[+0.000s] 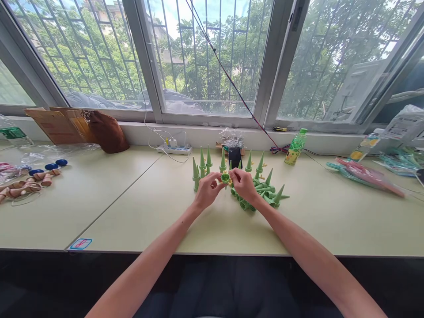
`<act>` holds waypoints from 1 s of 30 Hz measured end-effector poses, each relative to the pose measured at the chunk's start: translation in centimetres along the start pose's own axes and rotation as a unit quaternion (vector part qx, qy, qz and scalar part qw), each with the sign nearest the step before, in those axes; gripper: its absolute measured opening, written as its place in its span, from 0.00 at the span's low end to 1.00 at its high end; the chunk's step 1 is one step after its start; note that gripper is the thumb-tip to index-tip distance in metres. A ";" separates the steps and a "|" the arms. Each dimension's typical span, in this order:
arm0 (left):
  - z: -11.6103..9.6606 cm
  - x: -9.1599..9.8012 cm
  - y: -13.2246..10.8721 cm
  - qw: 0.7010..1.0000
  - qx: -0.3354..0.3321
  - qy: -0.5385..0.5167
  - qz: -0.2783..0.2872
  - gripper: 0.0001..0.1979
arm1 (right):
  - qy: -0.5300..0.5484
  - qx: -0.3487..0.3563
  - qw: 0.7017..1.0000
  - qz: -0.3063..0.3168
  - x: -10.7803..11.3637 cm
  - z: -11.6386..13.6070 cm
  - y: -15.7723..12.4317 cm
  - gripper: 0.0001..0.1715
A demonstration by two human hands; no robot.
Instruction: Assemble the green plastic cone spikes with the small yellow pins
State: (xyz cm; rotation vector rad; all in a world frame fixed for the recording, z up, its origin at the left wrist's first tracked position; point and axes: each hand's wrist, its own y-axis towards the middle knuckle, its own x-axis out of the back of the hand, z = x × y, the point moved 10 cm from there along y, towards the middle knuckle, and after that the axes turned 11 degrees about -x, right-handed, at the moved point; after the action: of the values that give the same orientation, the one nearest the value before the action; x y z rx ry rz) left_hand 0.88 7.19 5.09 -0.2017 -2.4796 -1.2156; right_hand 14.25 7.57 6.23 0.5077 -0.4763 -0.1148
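Observation:
Between my hands is a green plastic plant-watering spike, its round hollow end turned toward me. My left hand grips its left side with thumb and fingers. On its right side, the fingers of my right hand are pinched at the rim; anything small between them is hidden. Several similar spikes stand point-up behind my hands, one tall spike with a yellowish valve on its side among them. Under and beside my right wrist lies a pile of loose green spikes, some with open ends facing me.
A black phone leans behind the spikes. Farther right stands a green drink bottle. A power strip with cables lies by the window sill. To the left are a brown bag and wooden toy pieces with blue balls.

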 end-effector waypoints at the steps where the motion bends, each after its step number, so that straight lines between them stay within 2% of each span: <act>1: 0.0 -0.1 0.0 1.000 0.003 0.001 0.002 0.13 | 0.001 -0.002 1.000 0.001 0.0 0.0 0.0 0.21; 6: 0.2 -0.4 0.0 0.999 0.044 -0.017 0.010 0.16 | 0.007 -0.010 1.000 -0.008 0.3 0.0 -0.1 0.21; 11: 1.7 -1.0 -0.6 0.987 0.143 -0.072 0.034 0.22 | 0.009 -0.010 0.999 -0.039 1.1 0.1 -0.1 0.21; 13: 2.6 -1.7 -1.1 0.972 0.194 -0.123 0.054 0.23 | 0.008 -0.009 0.999 -0.052 1.4 0.1 -0.1 0.21; 16: 3.4 -3.3 -2.1 0.931 0.270 -0.230 0.089 0.31 | 0.006 -0.004 0.999 -0.054 1.5 0.2 -0.2 0.21; 20: 3.1 -5.3 -3.2 0.861 0.332 -0.358 0.143 0.38 | 0.007 0.015 1.000 -0.022 0.7 0.5 -0.3 0.20; 22: 2.8 -5.8 -3.5 0.838 0.348 -0.391 0.153 0.39 | 0.011 0.025 1.000 -0.004 0.3 0.7 -0.5 0.19; 25: 2.7 -5.8 -3.6 0.826 0.357 -0.410 0.148 0.38 | 0.017 0.029 0.999 0.008 0.0 0.9 -0.6 0.19; 30: 2.9 -5.7 -3.6 0.827 0.359 -0.410 0.141 0.35 | 0.014 0.023 1.000 0.009 -0.2 0.7 -0.5 0.20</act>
State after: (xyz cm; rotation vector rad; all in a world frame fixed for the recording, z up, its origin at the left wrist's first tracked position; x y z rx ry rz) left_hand 4.31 7.42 -1.39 -1.0005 -3.2337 0.0498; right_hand 13.77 6.84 6.49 0.5487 -0.4574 -0.0805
